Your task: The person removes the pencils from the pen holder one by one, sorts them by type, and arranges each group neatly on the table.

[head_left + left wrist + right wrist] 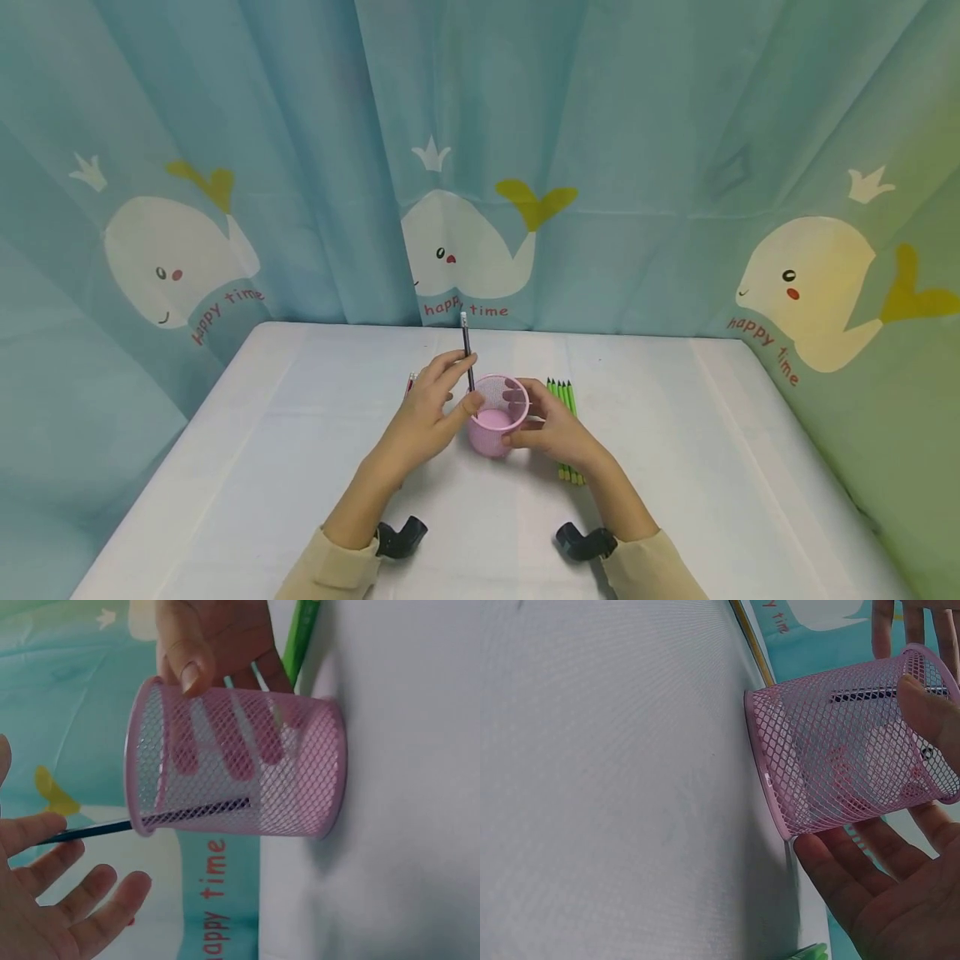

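Observation:
My left hand pinches a dark pencil whose white eraser end points up. The pencil's lower end reaches into a pink mesh pencil cup and, in the left wrist view, stops above the cup's floor. With thumb and fingers on either side, my right hand grips the right side of the cup, which stands upright on the table. In the right wrist view, the pencil shows through the mesh, with the right thumb near the rim.
Several green pencils lie side by side right of the cup, partly under my right hand. Left of it, a red item is mostly hidden behind my left hand. A whale-print curtain hangs behind the white table.

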Motion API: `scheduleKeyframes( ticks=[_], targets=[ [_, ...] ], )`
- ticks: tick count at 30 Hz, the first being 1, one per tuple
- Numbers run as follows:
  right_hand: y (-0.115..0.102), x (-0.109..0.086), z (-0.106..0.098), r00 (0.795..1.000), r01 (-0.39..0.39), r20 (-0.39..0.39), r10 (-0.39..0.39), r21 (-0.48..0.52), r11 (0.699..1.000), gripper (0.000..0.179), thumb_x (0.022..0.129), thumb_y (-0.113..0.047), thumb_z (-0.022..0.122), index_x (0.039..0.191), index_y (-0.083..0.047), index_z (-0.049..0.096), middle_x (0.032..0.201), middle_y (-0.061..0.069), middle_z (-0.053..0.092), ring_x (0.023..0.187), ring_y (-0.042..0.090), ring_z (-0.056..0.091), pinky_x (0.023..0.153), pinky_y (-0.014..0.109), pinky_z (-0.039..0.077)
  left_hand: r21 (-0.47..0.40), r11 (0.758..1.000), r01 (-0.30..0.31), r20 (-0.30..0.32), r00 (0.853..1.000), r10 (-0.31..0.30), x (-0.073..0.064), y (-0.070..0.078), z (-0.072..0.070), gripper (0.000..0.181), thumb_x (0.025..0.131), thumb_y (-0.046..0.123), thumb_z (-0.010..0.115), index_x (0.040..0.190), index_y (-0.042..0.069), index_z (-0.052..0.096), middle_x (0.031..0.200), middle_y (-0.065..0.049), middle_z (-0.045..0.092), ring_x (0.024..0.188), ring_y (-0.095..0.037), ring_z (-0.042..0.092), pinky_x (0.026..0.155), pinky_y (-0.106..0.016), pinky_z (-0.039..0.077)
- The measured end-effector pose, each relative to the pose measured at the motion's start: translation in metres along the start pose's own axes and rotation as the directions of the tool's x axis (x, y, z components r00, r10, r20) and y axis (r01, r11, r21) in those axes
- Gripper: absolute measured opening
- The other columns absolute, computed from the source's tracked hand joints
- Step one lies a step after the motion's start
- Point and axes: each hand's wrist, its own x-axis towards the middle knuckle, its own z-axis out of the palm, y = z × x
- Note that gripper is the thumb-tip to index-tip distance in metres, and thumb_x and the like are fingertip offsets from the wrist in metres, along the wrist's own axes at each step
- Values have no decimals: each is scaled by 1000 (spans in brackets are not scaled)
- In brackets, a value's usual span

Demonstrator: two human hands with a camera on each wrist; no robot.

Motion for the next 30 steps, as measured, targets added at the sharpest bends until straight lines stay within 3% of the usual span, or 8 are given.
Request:
scheduleKeyframes(
  ticks=[9,15,22,30],
  targets=[
    [-2,-1,0,1000,0,6,0,5,1000,81,74,-8,86,143,-10,45,141,15,53,127,37,54,107,47,48,7,1000,17,-20,1000,-17,0,0,-9,57,99,45,58,149,19,47,151,-3,42,122,-25,56,95,-41,56],
    [-2,-1,0,1000,-8,4,8,5,1000,81,73,-9,86,143,-11,45,141,14,53,127,36,54,107,46,48,-1,1000,-12,-49,999,12,-1,2,-18,58,100,45,58,149,17,47,150,-4,43,121,-25,56,95,-42,55],
    [-3,-1,-1,1000,-4,4,4,1,1000,81,73,-9,86,143,-12,45,141,14,53,127,36,54,107,45,48,-8,999,-50,-90,995,49,1,2,-28,59,101,47,54,148,13,48,149,-8,44,131,-25,50,96,-41,56],
    [-1,-1,-1,1000,0,10,0,7,1000,82,73,-7,86,143,-10,45,142,14,53,127,37,54,107,45,48,-58,996,-68,-152,987,59,0,-1,-37,54,101,41,57,148,15,48,148,-6,45,129,-24,53,95,-37,57]
  ],
)
